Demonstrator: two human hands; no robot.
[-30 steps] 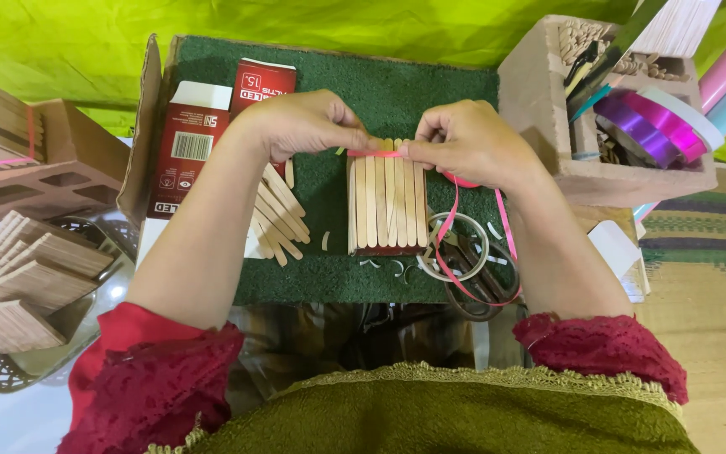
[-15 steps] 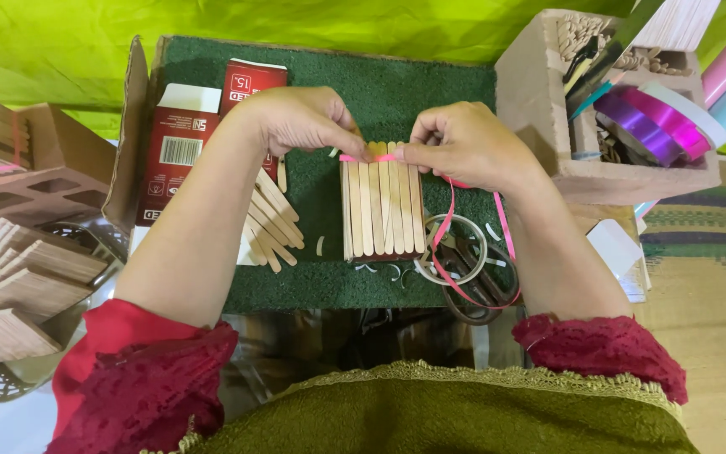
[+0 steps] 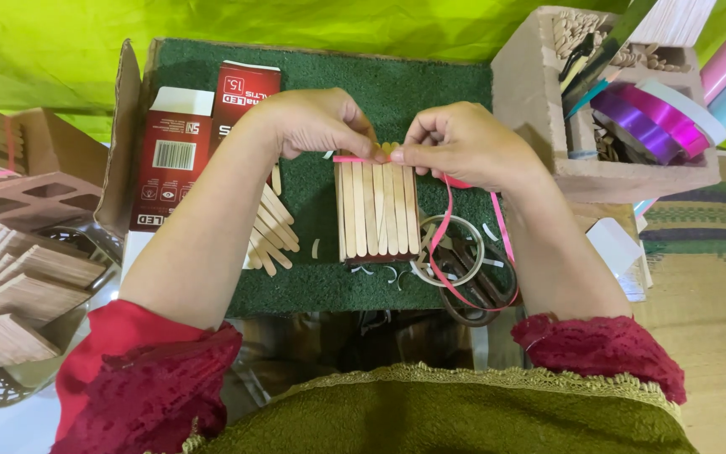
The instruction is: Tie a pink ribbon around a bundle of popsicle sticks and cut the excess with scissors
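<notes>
A flat panel of wooden craft sticks (image 3: pixel 377 210) lies on the green mat (image 3: pixel 397 84). Across its far edge runs a thin pink ribbon (image 3: pixel 349 159). My left hand (image 3: pixel 317 122) pinches that ribbon at the panel's top middle. My right hand (image 3: pixel 460 143) pinches it just beside, fingertips almost touching the left ones. The ribbon's loose tail (image 3: pixel 445 220) loops down to the right of the panel, over a tape ring and a pair of scissors (image 3: pixel 476 290).
Loose craft sticks (image 3: pixel 270 231) lie left of the panel, under my left forearm. A red carton (image 3: pixel 174 164) sits far left on the mat. A block organiser (image 3: pixel 539 92) with ribbon rolls (image 3: pixel 649 118) stands right. Stacked stick panels (image 3: pixel 18 290) lie left.
The view has drifted a little, so the panel sits slightly left in the picture. Both hands stay pinched on the pink ribbon at the panel's top edge.
</notes>
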